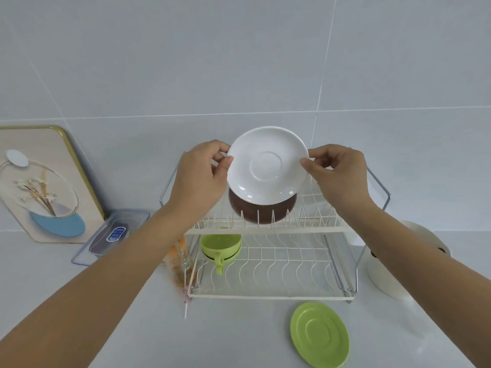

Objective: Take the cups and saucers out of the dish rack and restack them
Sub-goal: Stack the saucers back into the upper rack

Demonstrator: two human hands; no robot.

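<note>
Green saucer [319,334] flat on countertop [239,335], near front edge, just before dish rack [271,296]. Green cup [221,248] on rack's lower tier, left end. Brown saucer [263,211] upright in upper tier slots. White saucer [267,166] held above it, tilted toward camera: left hand [202,176] pinches left rim, right hand [337,176] pinches right rim. Framed picture [42,181] leans on wall, far left.
</note>
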